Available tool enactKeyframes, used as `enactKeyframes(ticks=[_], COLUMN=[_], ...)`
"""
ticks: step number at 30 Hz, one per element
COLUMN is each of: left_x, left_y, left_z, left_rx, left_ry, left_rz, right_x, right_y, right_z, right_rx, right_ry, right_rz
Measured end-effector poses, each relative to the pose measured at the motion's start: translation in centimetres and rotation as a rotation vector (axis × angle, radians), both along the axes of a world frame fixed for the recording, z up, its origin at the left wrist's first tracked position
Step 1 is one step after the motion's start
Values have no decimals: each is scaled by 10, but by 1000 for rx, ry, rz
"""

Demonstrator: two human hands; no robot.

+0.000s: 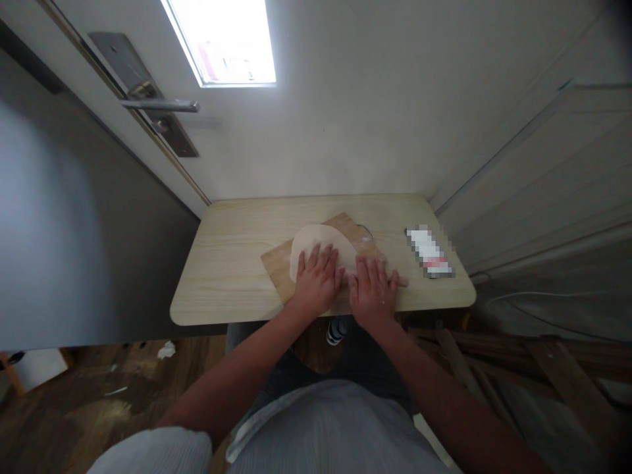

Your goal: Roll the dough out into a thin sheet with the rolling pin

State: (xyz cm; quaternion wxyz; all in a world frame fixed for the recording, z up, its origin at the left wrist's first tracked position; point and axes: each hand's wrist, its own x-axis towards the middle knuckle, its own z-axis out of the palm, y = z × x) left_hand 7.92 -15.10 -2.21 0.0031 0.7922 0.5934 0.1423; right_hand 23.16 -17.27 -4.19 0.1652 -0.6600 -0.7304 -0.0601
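A pale, thinly flattened round of dough lies on a wooden cutting board, which is turned at an angle on the table. My left hand rests palm down over the dough, its fingers stretched out and apart on the surface. My right hand is on a slim wooden rolling pin, fingers bent over it. One end of the pin sticks out to the right of that hand. Most of the pin is hidden, and whether my left palm touches it cannot be made out.
The small light wood table stands against a white door with a metal handle. A phone, its screen blurred out, lies to the right. A metal ring sits at the board's far corner. Wooden framework stands at lower right.
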Motion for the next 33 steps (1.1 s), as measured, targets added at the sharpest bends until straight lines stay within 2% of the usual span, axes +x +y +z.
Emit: enactKeyframes(ticks=[10,23,33], left_x=[1,3,2], left_y=[28,83,112], left_z=[7,5,4], left_rx=[-55,-44,-76], left_ry=[0,2,-20], left_rz=[0,0,14], right_x=[1,2,6], right_y=[31,93,133], right_z=[16,14,13], right_rx=[-91,-122,-247], right_ry=[-6,-33,-33], right_rz=[26,27,58])
